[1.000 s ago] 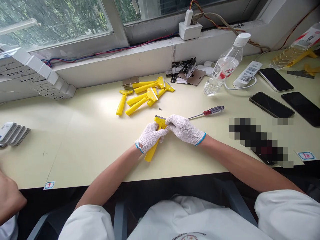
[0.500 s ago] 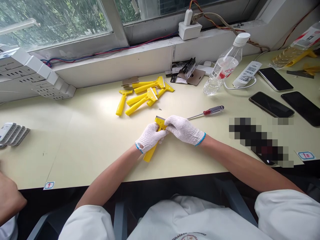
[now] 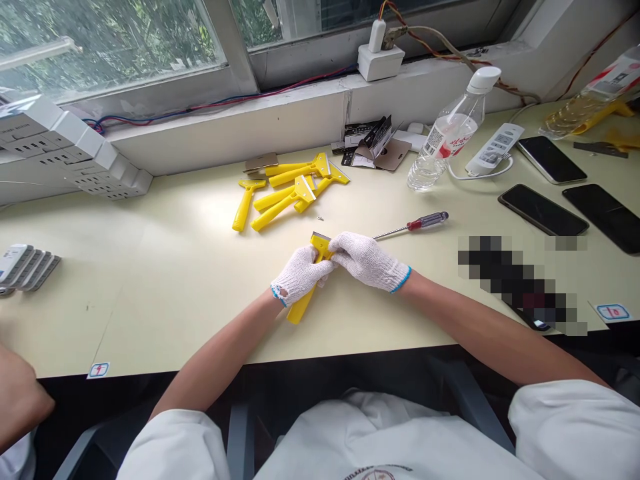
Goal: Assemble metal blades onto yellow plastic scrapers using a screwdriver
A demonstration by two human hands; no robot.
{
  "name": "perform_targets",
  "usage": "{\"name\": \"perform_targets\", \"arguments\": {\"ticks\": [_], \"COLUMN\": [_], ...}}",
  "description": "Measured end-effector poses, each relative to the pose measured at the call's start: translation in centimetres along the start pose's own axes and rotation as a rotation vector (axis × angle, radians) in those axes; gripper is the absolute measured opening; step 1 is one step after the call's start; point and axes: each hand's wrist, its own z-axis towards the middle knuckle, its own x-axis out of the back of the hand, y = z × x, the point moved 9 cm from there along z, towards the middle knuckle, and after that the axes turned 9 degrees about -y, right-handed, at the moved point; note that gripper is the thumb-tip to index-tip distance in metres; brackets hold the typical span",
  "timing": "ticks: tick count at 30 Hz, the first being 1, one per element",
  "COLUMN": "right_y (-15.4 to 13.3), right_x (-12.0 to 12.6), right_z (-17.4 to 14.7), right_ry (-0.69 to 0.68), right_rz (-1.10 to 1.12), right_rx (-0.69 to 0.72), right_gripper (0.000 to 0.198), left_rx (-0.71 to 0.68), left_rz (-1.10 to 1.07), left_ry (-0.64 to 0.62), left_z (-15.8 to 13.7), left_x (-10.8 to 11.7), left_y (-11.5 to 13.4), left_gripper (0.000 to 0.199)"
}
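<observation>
Scraper: yellow scraper (image 3: 306, 293) held low over the table (image 3: 165, 280), centre of view, handle slanting down-left, blade end up-right.
Left hand: left hand (image 3: 299, 275) in white knit glove, fingers curled round the scraper's neck just below the head — handle sticks out past the heel of the palm toward the table edge.
Right hand: right hand (image 3: 367, 259) gloved too, fingertips pressed together on the right side of the scraper head, thumb side hidden; pinching the head, exact contact point can't be told.
Head vs fingers: metal blade edge (image 3: 320, 237) peeks out above both sets of fingers, head sits between the two hands, which touch each other there.
Screwdriver: red-handled screwdriver (image 3: 417, 224) lies flat just beyond the right hand, shaft pointing at the knuckles, not touched.
Pile: loose yellow scrapers (image 3: 287, 187) in a heap further back — well apart from the hands; tiny screw (image 3: 321, 217) beside the pile.
Back of table: water bottle (image 3: 445, 137) on its side near the sill, black cards (image 3: 373, 143) left of it, power strip (image 3: 493, 150) to its right.
Right side: three dark phones (image 3: 543, 210) flat on the table.
Far left: another person's hand (image 3: 17, 397) at the frame edge, grey parts (image 3: 25, 267) stacked near it.
</observation>
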Motion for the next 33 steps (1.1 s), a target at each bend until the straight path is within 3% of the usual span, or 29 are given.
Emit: {"name": "perform_targets", "arguments": {"ticks": [15,24,33], "right_y": [0.1,1.0,1.0], "right_x": [0.3,0.8,0.6], "right_z": [0.2,0.2,0.1], "right_ry": [-0.029,-0.015,-0.066], "right_rz": [0.055,0.04,-0.036], "right_rx": [-0.051,-0.134,-0.124], "right_gripper": [0.009,0.011,0.009], "left_rx": [-0.018,-0.022,-0.018], "left_rz": [-0.019,-0.029,-0.015], "left_ry": [-0.011,-0.019,-0.016], "left_z": [0.0,0.1,0.0], "left_x": [-0.1,-0.2,-0.2], "left_y": [-0.4,-1.0,-1.1], "left_gripper": [0.03,0.034,0.037]}}
